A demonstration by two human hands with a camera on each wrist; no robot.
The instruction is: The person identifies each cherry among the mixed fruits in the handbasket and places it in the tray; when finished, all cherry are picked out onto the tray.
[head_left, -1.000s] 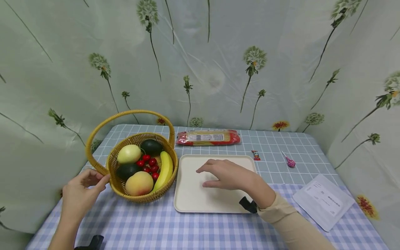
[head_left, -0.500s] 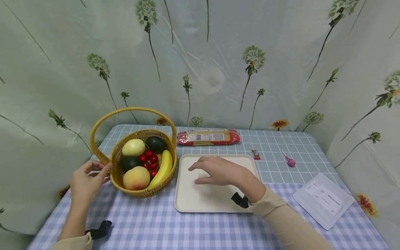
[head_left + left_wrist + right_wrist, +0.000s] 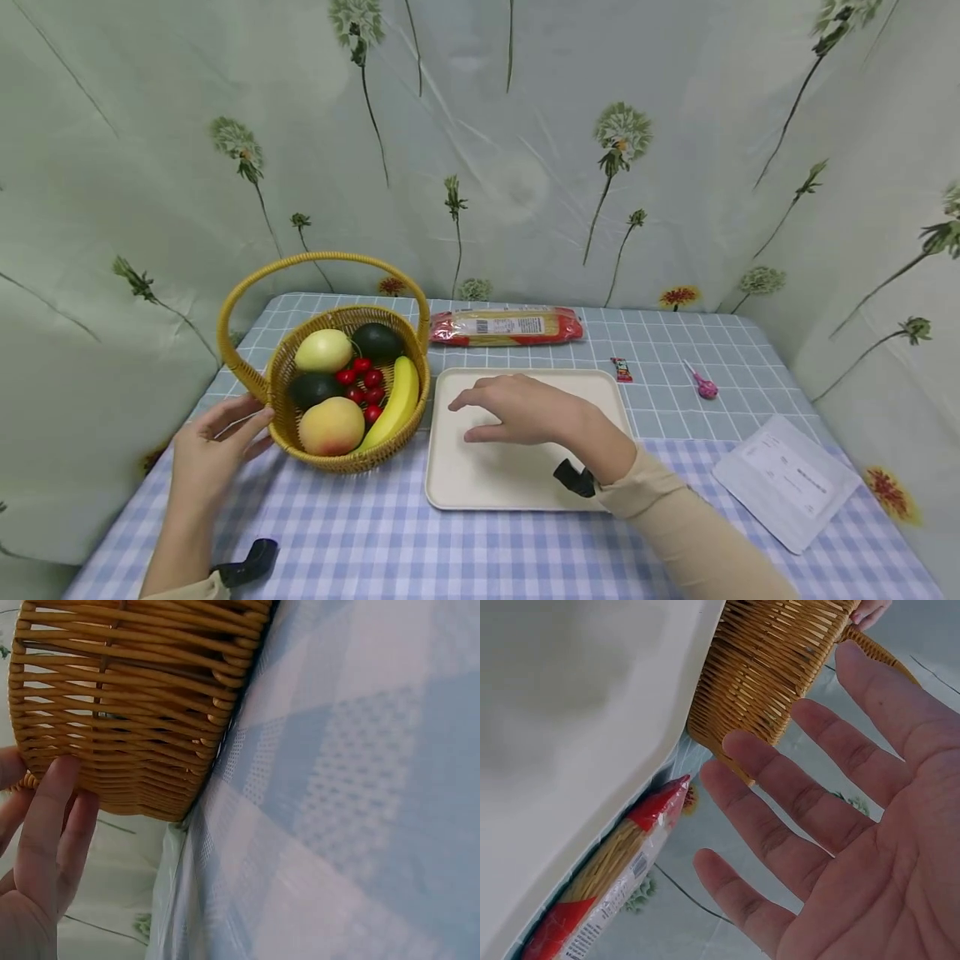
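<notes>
A woven yellow basket (image 3: pixel 296 363) with a hoop handle stands at the table's left and holds a banana (image 3: pixel 393 403), a peach (image 3: pixel 330 425), a pale apple, two dark avocados and several cherries. My left hand (image 3: pixel 217 442) rests against the basket's left wall (image 3: pixel 135 712), fingers (image 3: pixel 46 825) straight on the wicker. My right hand (image 3: pixel 517 410) hovers flat, fingers spread, over a cream tray (image 3: pixel 480 479) just right of the basket. The right wrist view shows that open palm (image 3: pixel 862 847) above the tray (image 3: pixel 577 750), holding nothing.
A red packet of noodles (image 3: pixel 507 326) lies behind the tray. A small red sweet (image 3: pixel 620 369) and a pink lollipop (image 3: pixel 703 386) lie to the right, with a white paper sheet (image 3: pixel 784 480) near the right edge. Flowered curtains enclose the checked tablecloth.
The basket has shifted a little away from the table's front left edge. My left hand followed it and now lies flat against its side. My right hand moved slightly left over the tray.
</notes>
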